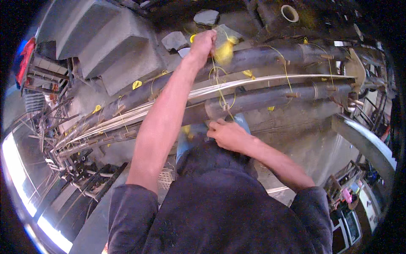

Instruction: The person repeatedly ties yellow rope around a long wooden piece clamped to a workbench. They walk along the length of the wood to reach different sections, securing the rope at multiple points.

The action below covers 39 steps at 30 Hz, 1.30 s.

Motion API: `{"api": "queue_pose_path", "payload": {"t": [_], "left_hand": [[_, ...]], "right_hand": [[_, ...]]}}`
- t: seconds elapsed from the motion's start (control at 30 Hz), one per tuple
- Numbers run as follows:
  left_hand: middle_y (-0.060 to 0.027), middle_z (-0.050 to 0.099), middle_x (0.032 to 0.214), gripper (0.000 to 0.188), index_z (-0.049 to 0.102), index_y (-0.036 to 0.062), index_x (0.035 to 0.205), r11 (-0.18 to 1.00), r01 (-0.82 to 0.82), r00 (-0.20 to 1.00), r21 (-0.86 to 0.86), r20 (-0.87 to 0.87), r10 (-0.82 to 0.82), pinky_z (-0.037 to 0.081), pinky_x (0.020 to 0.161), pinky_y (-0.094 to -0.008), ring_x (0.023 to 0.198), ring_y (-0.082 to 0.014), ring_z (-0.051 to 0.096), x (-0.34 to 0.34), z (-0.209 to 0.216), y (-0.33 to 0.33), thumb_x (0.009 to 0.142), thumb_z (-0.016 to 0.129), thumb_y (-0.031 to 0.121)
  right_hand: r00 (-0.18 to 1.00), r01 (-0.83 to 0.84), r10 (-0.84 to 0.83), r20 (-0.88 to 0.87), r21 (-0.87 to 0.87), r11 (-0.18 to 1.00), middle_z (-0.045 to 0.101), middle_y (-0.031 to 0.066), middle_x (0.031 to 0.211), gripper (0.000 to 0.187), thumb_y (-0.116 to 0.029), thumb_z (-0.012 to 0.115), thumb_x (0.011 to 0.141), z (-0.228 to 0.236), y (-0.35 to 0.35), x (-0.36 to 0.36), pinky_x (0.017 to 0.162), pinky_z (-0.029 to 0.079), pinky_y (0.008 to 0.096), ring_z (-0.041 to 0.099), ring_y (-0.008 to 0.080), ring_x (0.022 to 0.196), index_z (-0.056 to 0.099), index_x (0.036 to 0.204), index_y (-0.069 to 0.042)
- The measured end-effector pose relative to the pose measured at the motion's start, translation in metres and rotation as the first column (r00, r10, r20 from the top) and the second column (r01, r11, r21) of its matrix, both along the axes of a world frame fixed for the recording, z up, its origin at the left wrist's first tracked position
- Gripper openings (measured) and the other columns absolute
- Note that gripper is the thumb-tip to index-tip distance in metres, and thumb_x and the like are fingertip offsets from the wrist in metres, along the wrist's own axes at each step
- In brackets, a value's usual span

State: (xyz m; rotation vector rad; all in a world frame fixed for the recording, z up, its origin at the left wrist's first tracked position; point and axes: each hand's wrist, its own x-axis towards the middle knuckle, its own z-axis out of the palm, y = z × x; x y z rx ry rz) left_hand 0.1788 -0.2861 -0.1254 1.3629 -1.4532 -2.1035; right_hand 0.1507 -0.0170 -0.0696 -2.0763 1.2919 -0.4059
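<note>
My left hand (203, 47) is a fist above the far dark pole (249, 58), closed on a thin cord that runs down taut from it. A loose yellow bundle of cord (224, 51) hangs beside that fist. Below the near dark pole (249, 101), my right hand (228, 134) has its fingers curled together where the lower end of the cord (229, 113) reaches them. Between the two fists the cord crosses both poles and the pale thin strips (258, 79) stretched lengthwise between them. Small knots or loops show along the cord; their detail is blurred.
Several yellow ties (137, 85) and short wooden pegs (292, 95) sit along the poles. A flat end plate (357, 71) stands at the right. Concrete steps (122, 59) rise at upper left. Grey stones (175, 41) lie beyond the far pole, near a round pipe opening (289, 13).
</note>
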Motion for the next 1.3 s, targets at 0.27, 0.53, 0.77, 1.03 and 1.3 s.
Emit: {"api": "queue_pose_path", "payload": {"t": [0.27,0.53,0.77,1.03,1.3], "left_hand": [[-0.0165,0.067,0.104,0.036,0.065,0.0057,0.108,0.417,0.563,0.824,-0.714,0.442,-0.356,0.049,0.085,-0.0439,0.098,-0.0354,0.063,0.071,0.071,-0.034,0.093,0.052,0.036],[-0.0165,0.066,0.102,0.025,0.065,0.0041,0.101,0.326,0.547,0.749,-0.771,0.277,-0.602,0.049,0.085,-0.0416,0.097,-0.0340,0.062,0.138,0.086,0.001,0.090,0.057,0.025],[-0.0132,0.067,0.101,0.024,0.065,0.0056,0.104,0.487,0.415,0.884,-0.768,0.213,-0.417,0.049,0.086,-0.0405,0.097,-0.0309,0.063,0.183,0.106,-0.005,0.091,0.057,0.024],[-0.0120,0.066,0.098,0.022,0.065,0.0056,0.105,0.565,0.426,0.893,-0.707,0.227,-0.389,0.049,0.082,-0.0367,0.092,-0.0274,0.062,0.176,0.129,0.024,0.090,0.057,0.019],[-0.0096,0.066,0.094,0.022,0.066,0.0048,0.107,0.784,0.176,0.964,-0.595,0.266,-0.015,0.048,0.078,-0.0314,0.081,-0.0196,0.062,0.266,0.137,0.048,0.091,0.058,0.017]], "right_hand": [[0.808,0.425,-0.341,-0.481,0.074,0.902,0.065,0.0142,0.083,0.018,-0.024,0.062,0.087,0.049,-0.117,-0.005,0.068,0.050,0.0472,0.063,0.0365,0.080,0.067,0.088,-0.007],[0.775,0.555,-0.490,-0.399,0.059,0.830,0.067,0.0160,0.082,0.023,-0.032,0.065,0.084,0.041,-0.110,0.017,0.070,0.050,0.0467,0.064,0.0370,0.076,0.072,0.088,-0.011],[0.720,0.513,-0.590,-0.365,-0.292,0.807,0.063,0.0111,0.087,0.011,-0.020,0.065,0.082,0.108,-0.092,-0.019,0.069,0.050,0.0447,0.064,0.0336,0.081,0.070,0.084,-0.010],[0.775,0.490,-0.523,-0.355,-0.184,0.852,0.061,0.0112,0.085,0.008,-0.014,0.063,0.083,0.059,-0.084,-0.030,0.069,0.050,0.0433,0.063,0.0318,0.079,0.069,0.088,-0.011],[0.806,0.232,-0.425,0.413,0.440,0.868,0.062,0.0056,0.075,0.011,-0.014,0.071,0.083,0.074,0.011,0.039,0.068,0.048,0.0335,0.060,0.0152,0.075,0.066,0.084,-0.005]]}}
